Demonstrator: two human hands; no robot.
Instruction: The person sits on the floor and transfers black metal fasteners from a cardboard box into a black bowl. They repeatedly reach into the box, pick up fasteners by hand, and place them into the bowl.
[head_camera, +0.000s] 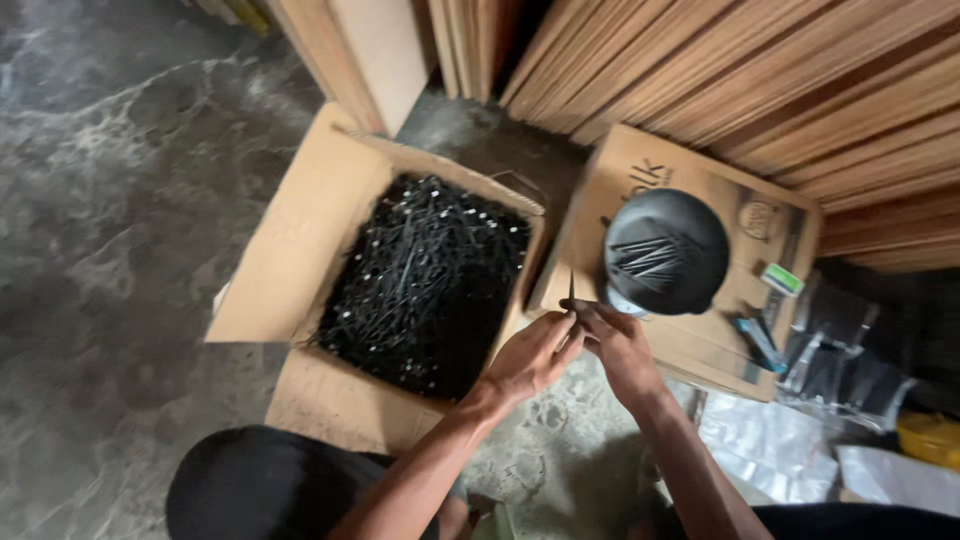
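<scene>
The person sits low on the grey concrete floor (120, 200), and both hands meet in the middle of the view. The left hand (530, 355) and the right hand (620, 345) come together at their fingertips, and between them stands a thin black nail (571, 292), upright, with its tip pointing away from the person. Both grips are closed on this nail, pinching it near its lower end; whether there is more than one nail in the pinch I cannot tell, because the picture is a little blurred.

To handle the nail well, I judge the fingers should hold it close to the end and keep it straight, so the sharp point stays away from the skin and the nail does not slip down.

To the left of the hands is an open cardboard box (290, 260), full with a heap of black nails (425, 280) that lie in all directions. To the right, on a flattened cardboard sheet (700, 350), stands a round black bowl (666, 250) with a few nails (648, 258) lying in it. Just beside the bowl lie some small tools (760, 340) and a small green object (782, 279). Behind are leaning wooden boards (780, 90), and on the right are clear plastic bags (780, 450). The raised box flap between the heap and the bowl stands partly in the way of the hands.
</scene>
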